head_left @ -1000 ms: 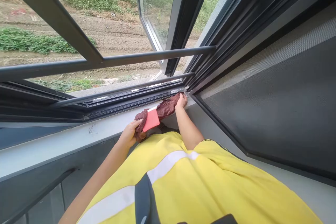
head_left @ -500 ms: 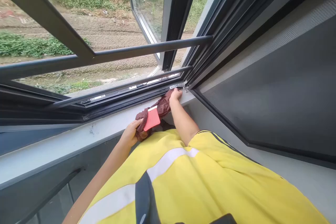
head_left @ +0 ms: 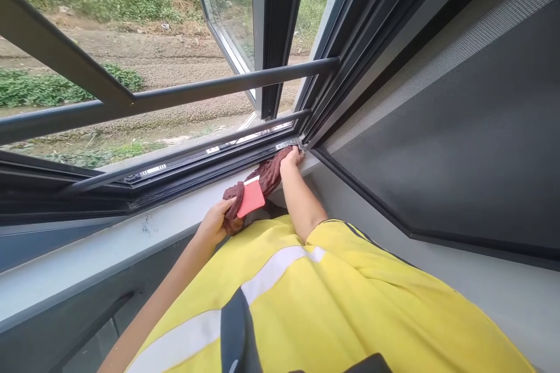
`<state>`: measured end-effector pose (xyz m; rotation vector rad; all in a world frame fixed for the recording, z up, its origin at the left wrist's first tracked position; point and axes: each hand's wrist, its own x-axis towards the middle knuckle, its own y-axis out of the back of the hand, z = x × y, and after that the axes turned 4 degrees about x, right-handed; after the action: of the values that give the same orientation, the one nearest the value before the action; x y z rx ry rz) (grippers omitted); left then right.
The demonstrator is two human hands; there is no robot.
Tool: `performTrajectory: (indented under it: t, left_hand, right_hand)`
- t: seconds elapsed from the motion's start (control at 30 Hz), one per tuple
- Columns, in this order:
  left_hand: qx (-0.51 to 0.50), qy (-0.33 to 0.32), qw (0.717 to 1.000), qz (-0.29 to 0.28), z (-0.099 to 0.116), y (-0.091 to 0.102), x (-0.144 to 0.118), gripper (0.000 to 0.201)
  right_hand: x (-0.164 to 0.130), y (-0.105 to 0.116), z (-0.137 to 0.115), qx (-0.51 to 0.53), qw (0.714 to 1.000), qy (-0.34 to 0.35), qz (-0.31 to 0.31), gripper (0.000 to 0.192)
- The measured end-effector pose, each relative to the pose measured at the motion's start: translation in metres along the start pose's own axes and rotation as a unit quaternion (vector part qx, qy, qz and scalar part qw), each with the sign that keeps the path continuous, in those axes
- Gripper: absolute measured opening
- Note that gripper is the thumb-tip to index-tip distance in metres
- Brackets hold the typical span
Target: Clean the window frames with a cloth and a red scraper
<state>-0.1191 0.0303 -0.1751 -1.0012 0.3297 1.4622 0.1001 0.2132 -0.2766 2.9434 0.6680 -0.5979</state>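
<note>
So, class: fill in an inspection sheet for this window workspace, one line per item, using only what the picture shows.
Surface: grey window sill, small dark marks on it.
Job's things: red-brown cloth in the frame corner; pink scraper.
Clutter: nothing seen.
Hands: right hand presses the cloth into the corner; left hand grips the cloth's other end and the scraper.
Cables: nothing seen.
Surroundings: dark window frame, open sash, mesh screen, dirt track and grass outside.

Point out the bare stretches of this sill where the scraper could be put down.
The grey sill is bare from the left hand leftward, bordered behind by the dark window track. The corner is crowded: the red scraper, the maroon cloth and the right hand fill it.
</note>
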Motion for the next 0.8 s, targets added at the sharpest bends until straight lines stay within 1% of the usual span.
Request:
performTrajectory:
  t: [0.1,0.17,0.23,0.33,0.43,0.6,0.67,0.73,0.8]
  left_hand:
    - [-0.005,0.002,1.000,0.005,0.000,0.003,0.000,0.028]
    - [0.001,0.007,1.000,-0.002,-0.001,0.005,0.000,0.028]
    - [0.008,0.010,1.000,-0.002,-0.001,0.005,0.000,0.028]
    - [0.011,0.015,1.000,0.007,0.001,0.002,0.000,0.025]
    - [0.010,0.020,1.000,0.006,0.004,-0.001,-0.001,0.024]
    - [0.016,0.011,1.000,0.009,0.005,0.000,-0.001,0.022]
    - [0.012,0.015,1.000,0.006,0.003,0.002,-0.001,0.024]
    - [0.007,0.018,1.000,0.008,0.000,0.003,-0.001,0.025]
    - [0.008,0.020,1.000,0.019,-0.001,0.003,0.000,0.024]
  right_hand:
    - [-0.006,0.004,0.002,-0.002,1.000,-0.020,0.008,0.033]
    - [-0.005,0.007,0.004,-0.011,1.000,-0.019,-0.011,0.032]
    - [-0.002,0.007,0.005,-0.011,1.000,-0.020,-0.010,0.031]
    - [0.004,0.004,0.005,-0.021,0.999,-0.012,0.031,0.029]
    - [0.007,0.000,0.002,-0.031,0.998,0.004,0.060,0.033]
    - [0.003,-0.003,-0.003,-0.006,0.996,-0.044,0.081,0.039]
    - [-0.003,-0.002,0.000,0.025,0.997,-0.036,0.067,0.039]
    - [-0.010,0.000,0.006,0.057,0.998,-0.017,0.038,0.040]
    - [-0.017,0.002,0.012,0.068,0.998,-0.013,0.003,0.040]
